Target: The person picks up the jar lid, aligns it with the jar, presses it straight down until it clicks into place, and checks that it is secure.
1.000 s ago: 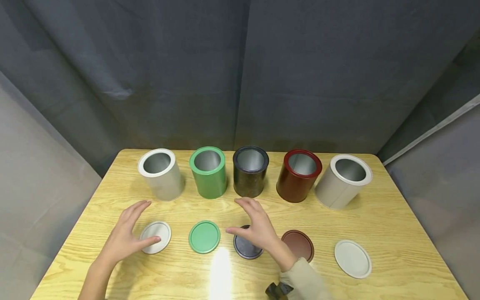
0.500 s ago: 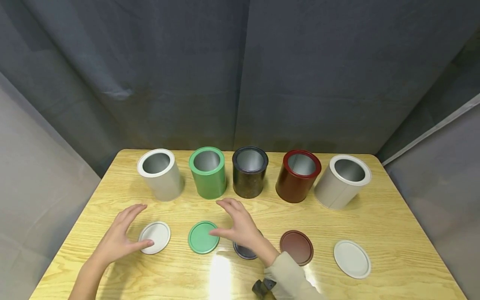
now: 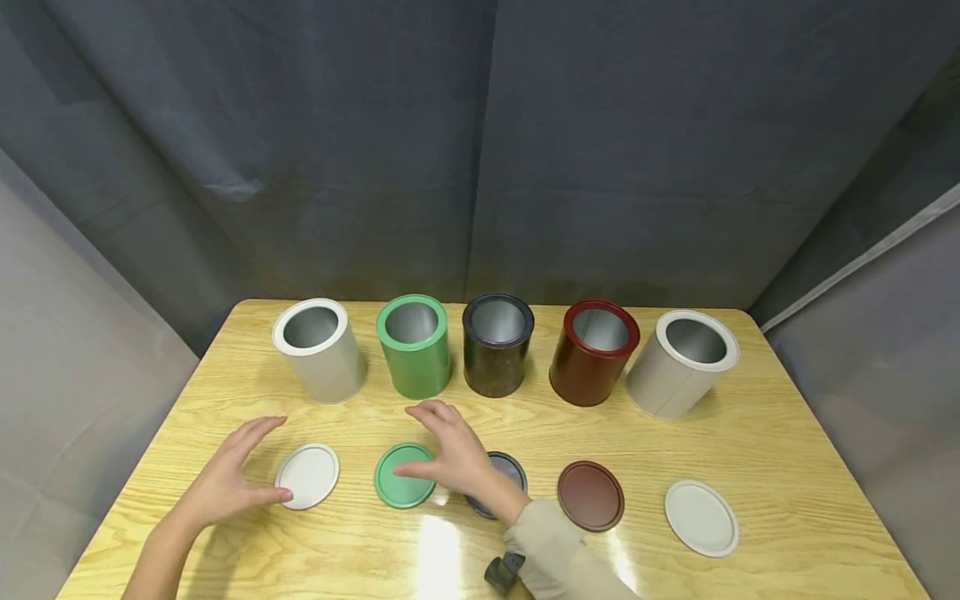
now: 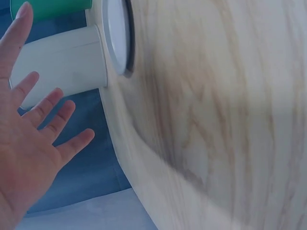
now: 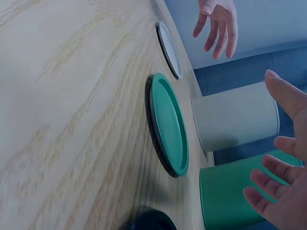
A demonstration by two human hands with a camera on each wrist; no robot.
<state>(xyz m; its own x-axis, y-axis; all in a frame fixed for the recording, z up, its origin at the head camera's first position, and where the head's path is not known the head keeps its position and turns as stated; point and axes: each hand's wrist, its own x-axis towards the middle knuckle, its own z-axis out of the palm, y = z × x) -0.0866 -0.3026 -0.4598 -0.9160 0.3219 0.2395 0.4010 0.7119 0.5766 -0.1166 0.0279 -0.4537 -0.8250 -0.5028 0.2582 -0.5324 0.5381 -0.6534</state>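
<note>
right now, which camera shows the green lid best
The right wrist view: the green lid is large there, whole and uncovered, though seen at a slant. The head view shows it from above, partly hidden by the right grip. The left wrist view shows part of the green can but not that lid.

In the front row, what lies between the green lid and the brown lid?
The dark lid lies between the green lid and the brown lid; the head view shows it, partly hidden by the right forearm.
</note>
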